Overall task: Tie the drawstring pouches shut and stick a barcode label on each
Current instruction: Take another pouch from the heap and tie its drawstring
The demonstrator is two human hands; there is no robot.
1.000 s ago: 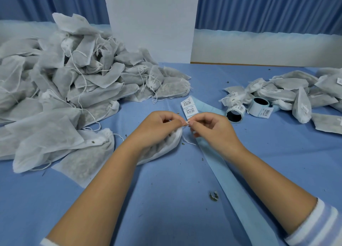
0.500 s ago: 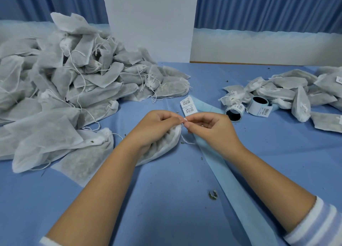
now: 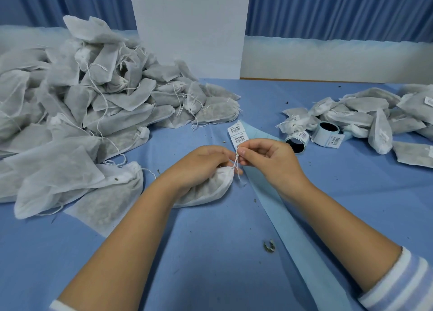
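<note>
1. Left hand (image 3: 201, 168) curls round the gathered neck of the pouch (image 3: 206, 192), which lies along the bench (image 3: 210, 259) under that wrist.
2. Right hand (image 3: 269, 160) pinches the drawstring (image 3: 236, 163), upright from the neck.
3. Barcode labels (image 3: 237, 135) lie just beyond, nearest the right hand.

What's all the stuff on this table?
pouch being tied: one, white, centre, under left hand
drawstring: one, white, between both hands
big pouch pile: many, grey-white, left
small pouch pile: several, grey-white, right, some labelled
label rolls: two, white, by small pile
backing strip: one, pale blue, centre
barcode labels: two, white, strip's far end
tablecloth: one, blue, underneath
board: one, white, back
left hand: one, grips pouch
right hand: one, pinches drawstring
</note>
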